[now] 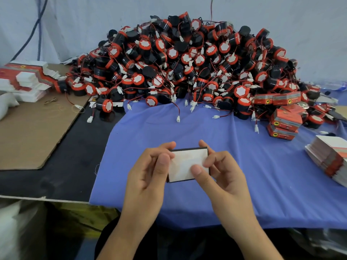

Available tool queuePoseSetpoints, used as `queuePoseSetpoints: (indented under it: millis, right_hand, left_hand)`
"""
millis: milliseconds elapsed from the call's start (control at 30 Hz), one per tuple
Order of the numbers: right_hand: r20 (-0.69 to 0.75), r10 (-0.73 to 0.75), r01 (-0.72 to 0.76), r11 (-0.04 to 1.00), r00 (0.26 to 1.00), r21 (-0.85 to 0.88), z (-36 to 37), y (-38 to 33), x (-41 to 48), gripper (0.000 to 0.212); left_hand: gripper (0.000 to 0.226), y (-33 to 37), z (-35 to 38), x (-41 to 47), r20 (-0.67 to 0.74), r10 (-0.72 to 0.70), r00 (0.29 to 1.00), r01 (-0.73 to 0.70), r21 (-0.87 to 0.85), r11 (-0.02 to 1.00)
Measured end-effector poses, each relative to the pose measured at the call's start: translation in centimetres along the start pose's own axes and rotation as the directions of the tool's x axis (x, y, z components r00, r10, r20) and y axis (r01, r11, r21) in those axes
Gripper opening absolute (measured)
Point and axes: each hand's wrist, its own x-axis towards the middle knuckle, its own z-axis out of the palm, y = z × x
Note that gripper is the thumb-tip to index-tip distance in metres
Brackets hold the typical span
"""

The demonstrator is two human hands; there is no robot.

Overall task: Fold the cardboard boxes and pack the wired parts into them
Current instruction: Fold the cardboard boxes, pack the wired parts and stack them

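A small cardboard box (185, 164), its white inner side facing me, is held above the blue cloth (253, 166) at the centre. My left hand (150, 171) pinches its left edge with thumb and fingers. My right hand (219, 171) grips its right edge, thumb on the white face. A large heap of black and red wired parts (187, 66) with white connectors fills the far half of the table. Several folded red boxes (283, 122) lie at the right of the heap.
A stack of flat box blanks (332, 158) sits at the right edge. More flat blanks (28, 79) are piled at the far left on a brown cardboard sheet (32, 132). Loose rubber bands (62, 107) lie on that sheet. A grey wall stands behind the heap.
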Motion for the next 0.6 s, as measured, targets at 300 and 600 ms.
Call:
queuePoseSetpoints:
  millis: [300,600]
  right_hand:
    - [-0.085,-0.015,0.016,1.0,0.996,0.009,1.9,-0.7,-0.5,0.051]
    - [-0.242,-0.019,0.028,0.999,0.97,0.032,3.7,0.0,-0.5,0.052]
  left_hand:
    - [0.034,-0.9,1.6,-0.9,-0.051,0.061,0.997,-0.068,-0.142,0.988]
    - [0.049,-0.9,2.8,-1.4,-0.169,0.049,0.984,-0.054,-0.025,0.998]
